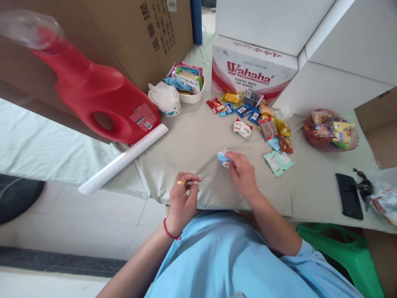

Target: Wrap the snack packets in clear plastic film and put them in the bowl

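Note:
A small blue-and-white snack packet [223,159] is pinched in the fingers of my right hand [242,174], low above the covered table. My left hand [184,200], with a gold ring and a red wrist cord, is to its left near the table's front edge. Its thumb and index finger are drawn together, and nothing shows between them. Beyond my hands lies a loose pile of wrapped snacks [269,128]. A white-and-red packet [242,128] sits at the pile's near side, and a mint-green packet [278,163] lies right of my right hand.
At the left stand a red jug [108,91], a white roll [124,159], a paper cup [170,108] and a white tub [194,97] of packets. A reddish bowl [313,138] of snacks and a black phone [349,196] are at the right. Behind is a Wahaha carton [252,68].

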A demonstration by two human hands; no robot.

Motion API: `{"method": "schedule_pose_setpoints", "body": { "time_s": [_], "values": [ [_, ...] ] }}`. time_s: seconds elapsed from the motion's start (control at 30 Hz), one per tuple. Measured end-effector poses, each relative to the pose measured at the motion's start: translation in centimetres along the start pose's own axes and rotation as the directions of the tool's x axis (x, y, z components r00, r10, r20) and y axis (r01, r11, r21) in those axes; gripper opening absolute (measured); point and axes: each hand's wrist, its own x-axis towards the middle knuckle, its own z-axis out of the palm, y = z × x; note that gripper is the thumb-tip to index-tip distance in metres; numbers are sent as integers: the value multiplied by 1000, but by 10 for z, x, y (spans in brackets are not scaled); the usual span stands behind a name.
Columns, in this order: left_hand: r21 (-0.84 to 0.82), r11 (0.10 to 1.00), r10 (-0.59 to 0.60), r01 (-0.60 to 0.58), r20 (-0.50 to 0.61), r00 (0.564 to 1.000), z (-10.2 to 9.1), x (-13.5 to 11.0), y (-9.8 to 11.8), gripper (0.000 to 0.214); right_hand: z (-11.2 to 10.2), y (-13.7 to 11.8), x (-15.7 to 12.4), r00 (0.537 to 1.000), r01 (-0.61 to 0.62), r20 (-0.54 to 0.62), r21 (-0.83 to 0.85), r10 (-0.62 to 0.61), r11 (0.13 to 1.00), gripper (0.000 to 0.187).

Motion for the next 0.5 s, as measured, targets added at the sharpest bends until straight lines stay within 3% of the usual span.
{"method": "schedule_pose_setpoints", "body": {
  "time_s": [0.07,0.13,0.2,0.23,0.33,0.43,0.5],
  "values": [
    [-182,967,-165,180,96,982,13,2,4,18,-14,3,0,979,-171,-53,330,199,929,26],
    [-337,878,-278,341,221,935,28,7,8,43,-21,5,-5,929,-310,15,579,371,754,34],
    [-400,787,-353,469,331,875,42,13,12,60,-21,6,-14,890,-388,100,680,446,623,40],
    [-393,763,-382,512,366,849,48,15,14,63,-20,6,-20,880,-410,125,688,459,599,42],
    [-289,793,-411,536,396,821,61,18,15,57,-19,7,-38,894,-415,143,626,426,660,46],
    [-176,877,-322,448,479,817,69,16,12,48,-29,12,-52,926,-374,163,499,339,782,46],
    [-119,931,-233,344,531,814,69,13,8,45,-48,19,-56,937,-351,150,395,317,849,43]
  ]
}}
